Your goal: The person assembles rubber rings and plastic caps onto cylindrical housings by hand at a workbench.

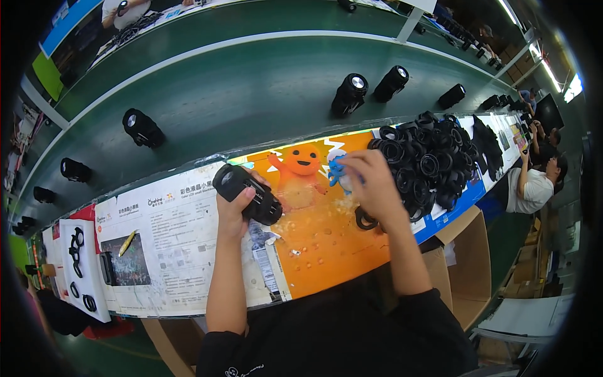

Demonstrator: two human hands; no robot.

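My left hand [234,211] is wrapped round a black cylindrical device [247,193], apparently a portable speaker, held tilted above the work surface. Its upper end faces away to the left. To the right, my right hand [372,182] is over an orange printed sheet [326,264], its fingers drawn together beside a printed blue figure. Whatever those fingertips may hold is too small or hidden to name. Just beyond that hand lies a big heap of black rings [433,160]. One loose black ring [365,218] rests on the sheet next to my right wrist.
A green conveyor belt [251,81] runs past the table's far edge, carrying several similar black cylinders [350,94]. At the left, a white foam tray [74,264] bears black parts. Open cardboard boxes [468,264] stand below the table. Other people [534,179] work at the right.
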